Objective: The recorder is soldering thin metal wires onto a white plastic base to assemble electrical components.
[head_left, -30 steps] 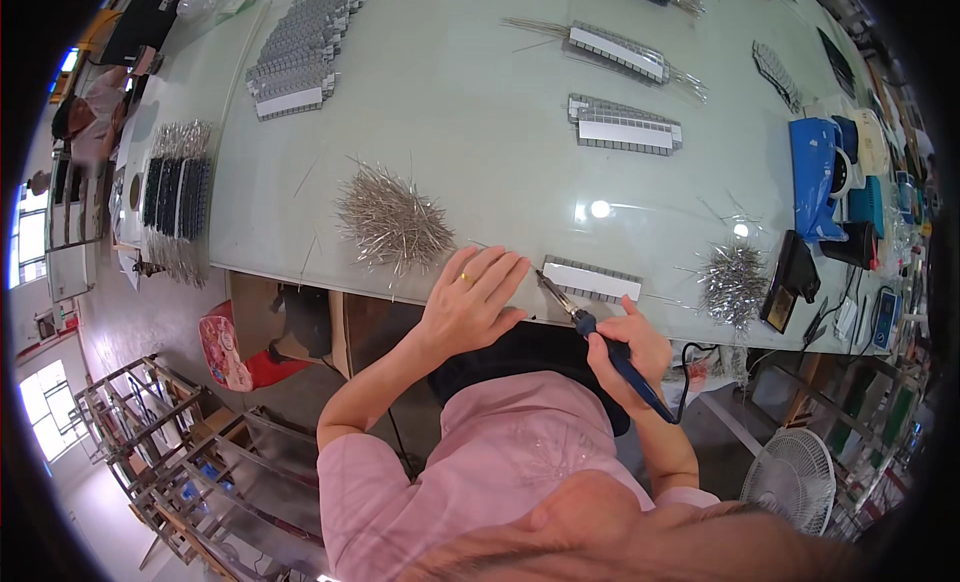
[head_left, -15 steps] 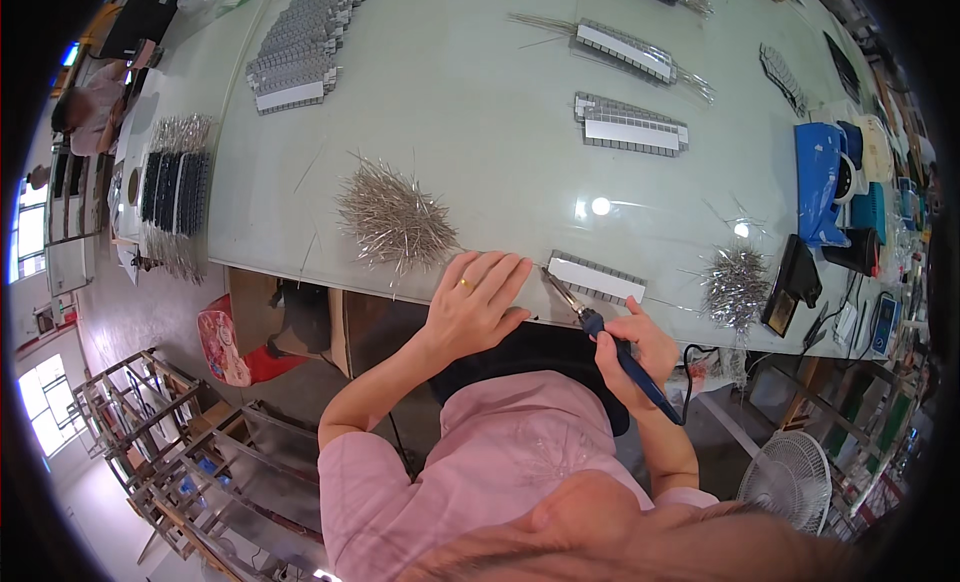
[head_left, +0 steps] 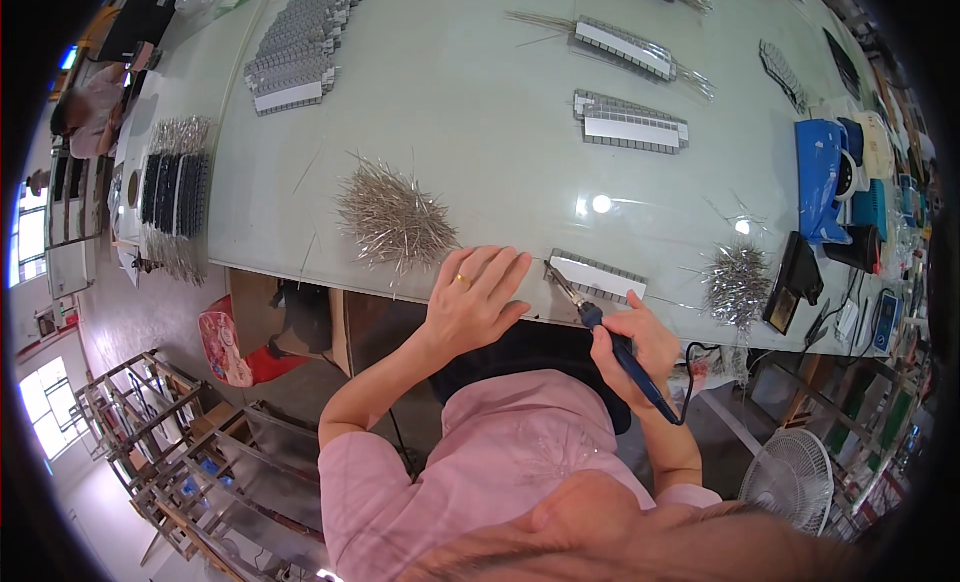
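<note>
While the right hand [head_left: 642, 344] gripped the dark-blue handle of a soldering iron [head_left: 588, 314], the left hand [head_left: 478, 297] lay at the near edge of the table [head_left: 480, 152], its fingers nearly straight and side by side; whether they pinched anything could not be told. The iron pointed away and leftward, its shaft crossing the near-left corner of a white-faced grey strip [head_left: 603, 277]. That strip lay ahead of the right fingers and just right of the left fingertips, long axis left to right, right end nearer the person. One wire heap [head_left: 395, 217] lay beyond the left hand, a second heap [head_left: 737, 278] right of the strip. Farther out were overlapping strips [head_left: 635, 127], then another strip [head_left: 622, 50] with wires at both ends.
</note>
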`<move>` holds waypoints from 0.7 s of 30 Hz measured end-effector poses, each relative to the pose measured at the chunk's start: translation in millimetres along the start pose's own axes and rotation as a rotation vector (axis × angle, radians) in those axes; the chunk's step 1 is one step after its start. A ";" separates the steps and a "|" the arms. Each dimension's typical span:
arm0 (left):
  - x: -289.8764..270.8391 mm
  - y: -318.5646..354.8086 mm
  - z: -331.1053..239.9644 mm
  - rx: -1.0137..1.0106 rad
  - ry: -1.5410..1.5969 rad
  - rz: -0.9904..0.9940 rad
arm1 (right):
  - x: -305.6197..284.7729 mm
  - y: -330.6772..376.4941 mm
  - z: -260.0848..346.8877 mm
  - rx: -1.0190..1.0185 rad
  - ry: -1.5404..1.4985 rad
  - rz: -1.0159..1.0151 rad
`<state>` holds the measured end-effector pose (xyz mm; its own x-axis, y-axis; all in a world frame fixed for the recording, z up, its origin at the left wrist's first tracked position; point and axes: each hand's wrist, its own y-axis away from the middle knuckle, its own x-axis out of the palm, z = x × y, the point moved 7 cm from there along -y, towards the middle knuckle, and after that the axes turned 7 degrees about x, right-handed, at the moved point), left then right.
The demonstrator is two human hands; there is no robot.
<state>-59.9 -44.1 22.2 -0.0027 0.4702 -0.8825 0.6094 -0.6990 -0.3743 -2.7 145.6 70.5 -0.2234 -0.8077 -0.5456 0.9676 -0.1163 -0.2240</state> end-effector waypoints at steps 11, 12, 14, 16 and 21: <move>-1.3 -3.5 1.5 0.068 0.016 0.028 | -4.2 -5.2 7.1 -0.060 0.046 0.009; -1.4 -3.9 2.1 0.068 0.016 0.028 | -3.7 -5.5 7.1 -0.057 0.045 0.014; -1.2 -4.4 2.0 0.085 0.023 0.035 | -2.5 -5.8 7.1 -0.032 0.028 0.017; -0.8 -3.6 2.9 0.088 0.021 0.046 | -1.6 -6.5 6.2 -0.006 0.010 0.020; -1.7 -4.5 3.5 0.106 0.020 0.057 | -0.7 -7.0 5.1 -0.002 0.012 0.018</move>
<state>-65.4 -43.7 24.5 0.0458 0.4383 -0.8977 0.5211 -0.7772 -0.3528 -8.7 144.1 76.6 -0.2075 -0.8024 -0.5595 0.9713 -0.1009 -0.2155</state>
